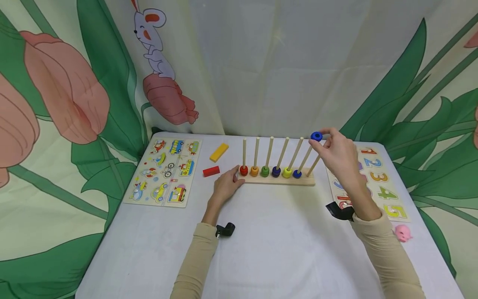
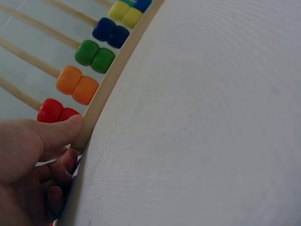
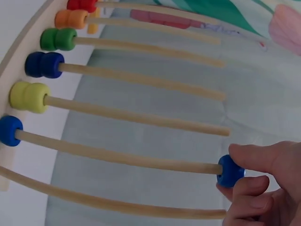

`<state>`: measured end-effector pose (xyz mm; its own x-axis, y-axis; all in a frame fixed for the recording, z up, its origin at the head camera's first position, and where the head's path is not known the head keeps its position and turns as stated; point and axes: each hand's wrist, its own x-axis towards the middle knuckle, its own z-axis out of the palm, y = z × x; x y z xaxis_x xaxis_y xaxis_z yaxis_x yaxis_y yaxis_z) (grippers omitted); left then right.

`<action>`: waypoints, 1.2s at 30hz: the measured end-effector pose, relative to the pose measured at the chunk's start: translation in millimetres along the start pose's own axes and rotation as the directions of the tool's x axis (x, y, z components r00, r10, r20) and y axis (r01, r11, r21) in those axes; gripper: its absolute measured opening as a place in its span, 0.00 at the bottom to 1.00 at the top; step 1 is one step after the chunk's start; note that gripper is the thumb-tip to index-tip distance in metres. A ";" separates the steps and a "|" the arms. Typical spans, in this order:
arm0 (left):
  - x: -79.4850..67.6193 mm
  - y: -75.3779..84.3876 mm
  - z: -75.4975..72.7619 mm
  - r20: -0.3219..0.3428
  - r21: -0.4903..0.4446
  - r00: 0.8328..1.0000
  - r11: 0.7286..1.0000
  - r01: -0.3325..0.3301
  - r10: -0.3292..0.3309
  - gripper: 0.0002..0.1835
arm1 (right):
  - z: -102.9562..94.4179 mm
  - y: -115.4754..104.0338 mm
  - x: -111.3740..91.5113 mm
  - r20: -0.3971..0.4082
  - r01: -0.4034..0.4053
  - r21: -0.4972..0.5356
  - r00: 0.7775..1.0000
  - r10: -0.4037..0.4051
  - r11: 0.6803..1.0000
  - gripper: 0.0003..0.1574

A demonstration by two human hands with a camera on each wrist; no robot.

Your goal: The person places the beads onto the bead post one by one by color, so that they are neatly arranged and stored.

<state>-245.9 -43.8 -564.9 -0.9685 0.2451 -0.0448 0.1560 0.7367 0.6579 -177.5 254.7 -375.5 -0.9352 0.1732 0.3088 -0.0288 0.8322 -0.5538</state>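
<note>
A wooden peg rack (image 1: 276,179) with seven upright pegs stands toward the back of the table. From the left, its pegs carry red, orange (image 3: 70,19), green (image 3: 57,39), dark blue (image 3: 44,65) and yellow beads (image 3: 29,97), two on each in the right wrist view. One blue bead (image 3: 10,131) sits at the foot of the sixth peg; the seventh is bare. My right hand (image 1: 339,155) pinches another blue bead (image 3: 230,171) at the sixth peg's tip. With thumb and fingers my left hand (image 1: 225,186) grips the rack's left end, beside the red beads (image 2: 57,111).
A vehicle puzzle board (image 1: 162,172) lies on the left, near a yellow block (image 1: 219,152) and a red block (image 1: 211,171). On the right, a number puzzle board (image 1: 384,187) lies partly under my right arm. A pink toy (image 1: 403,233) sits near the right edge.
</note>
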 end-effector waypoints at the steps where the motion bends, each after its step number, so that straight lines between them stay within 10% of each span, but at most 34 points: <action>1: -0.4 0.0 -0.2 -0.001 0.002 1.000 1.000 0.000 0.000 0.35 | 1.8 1.5 0.4 0.011 -0.008 -0.005 1.000 0.008 1.000 0.33; 14: -3.3 1.2 -6.1 0.016 0.075 1.000 0.997 -0.019 0.018 0.36 | 52.7 7.6 -47.3 -0.132 0.079 0.105 0.989 -0.065 0.991 0.42; 20: -41.8 48.6 -42.0 0.111 0.415 0.993 0.906 -0.081 0.038 0.39 | 81.7 11.5 -90.6 -0.033 0.105 -0.029 0.994 -0.106 0.994 0.43; 27: -77.6 94.5 -64.1 0.021 0.436 0.975 0.876 -0.207 0.220 0.42 | 76.4 1.9 -102.7 0.116 0.104 -0.206 0.990 -0.082 0.973 0.60; 36: -82.3 101.7 -68.4 -0.015 0.445 0.974 0.873 -0.197 0.228 0.41 | 71.9 -14.5 -103.2 0.123 0.126 -0.186 0.987 -0.105 0.974 0.58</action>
<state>-163.6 -32.1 -442.9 -0.9103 0.3970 0.1172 0.4139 0.8758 0.2485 -106.0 186.9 -454.9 -0.9633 0.0192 0.2678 -0.0807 0.9306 -0.3571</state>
